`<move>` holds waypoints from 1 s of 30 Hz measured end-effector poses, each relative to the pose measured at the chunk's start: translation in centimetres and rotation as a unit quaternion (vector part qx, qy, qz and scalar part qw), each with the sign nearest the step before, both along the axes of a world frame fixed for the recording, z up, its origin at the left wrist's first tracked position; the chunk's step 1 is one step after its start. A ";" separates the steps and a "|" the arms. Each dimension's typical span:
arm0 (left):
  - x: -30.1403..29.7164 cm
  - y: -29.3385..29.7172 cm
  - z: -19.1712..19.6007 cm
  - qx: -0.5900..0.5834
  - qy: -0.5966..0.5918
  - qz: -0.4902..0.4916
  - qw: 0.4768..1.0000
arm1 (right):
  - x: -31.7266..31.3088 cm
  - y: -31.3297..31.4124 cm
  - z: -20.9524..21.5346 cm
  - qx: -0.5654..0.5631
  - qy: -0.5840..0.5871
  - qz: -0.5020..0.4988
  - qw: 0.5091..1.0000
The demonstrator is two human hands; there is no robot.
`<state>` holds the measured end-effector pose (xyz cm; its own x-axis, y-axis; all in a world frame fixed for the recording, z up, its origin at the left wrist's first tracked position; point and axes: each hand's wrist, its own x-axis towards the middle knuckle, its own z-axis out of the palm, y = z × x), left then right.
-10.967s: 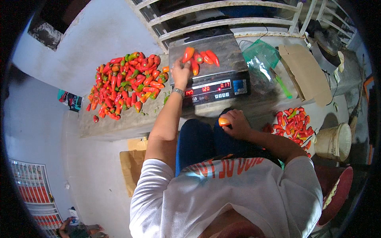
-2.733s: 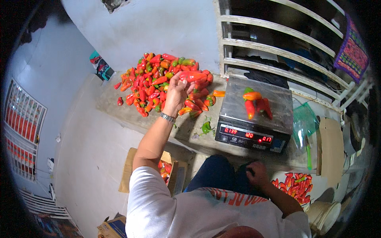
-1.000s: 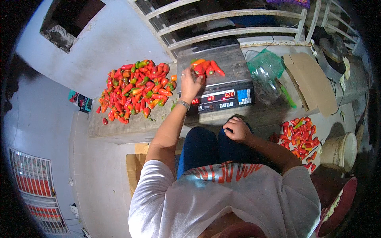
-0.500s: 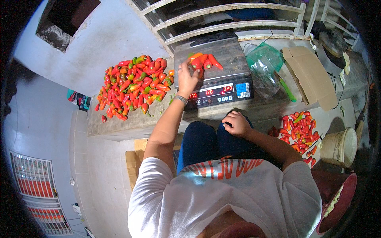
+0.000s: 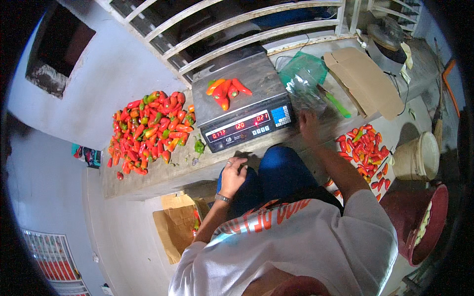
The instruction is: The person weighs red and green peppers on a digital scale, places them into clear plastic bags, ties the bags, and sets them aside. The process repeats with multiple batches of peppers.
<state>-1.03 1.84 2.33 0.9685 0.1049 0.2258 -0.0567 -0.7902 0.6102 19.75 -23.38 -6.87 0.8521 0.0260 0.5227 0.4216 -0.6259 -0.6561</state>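
Note:
A digital scale [image 5: 245,129] with a metal plate stands on the ledge in front of me. On its plate lies a small group of red and orange peppers [image 5: 227,92], some touching. My left hand [image 5: 233,177] rests on my left knee just below the scale, empty, its fingers loosely bent and the thumb apart. My right hand [image 5: 308,124] is smeared by motion at the scale's right, close to clear plastic bags [image 5: 308,96] and a green-handled knife [image 5: 338,104]. Whether it holds anything does not show.
A large heap of peppers [image 5: 148,130] lies on the ledge at left. A flattened cardboard piece [image 5: 365,81] and green bag [image 5: 306,69] are at right. More peppers [image 5: 363,153], a pale bucket [image 5: 419,157] and a maroon tub [image 5: 437,212] sit lower right; a cardboard box [image 5: 170,232] is below.
My left hand has let go of a pepper on the scale and come back to my knee. My right hand has left the knee and moved right, toward the bags. The view has shifted.

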 end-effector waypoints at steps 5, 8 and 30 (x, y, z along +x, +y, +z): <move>0.9 0.3 -0.8 -0.027 0.028 0.044 0.998 | 7.0 -3.5 1.1 -0.134 0.128 0.014 0.983; 0.8 -0.2 -0.7 -0.050 0.071 0.065 0.994 | 8.9 -3.5 2.1 -0.227 0.145 0.030 0.962; -0.2 0.2 0.1 -0.050 0.069 0.034 0.996 | 19.2 -0.5 28.0 -0.067 -0.042 -0.054 0.995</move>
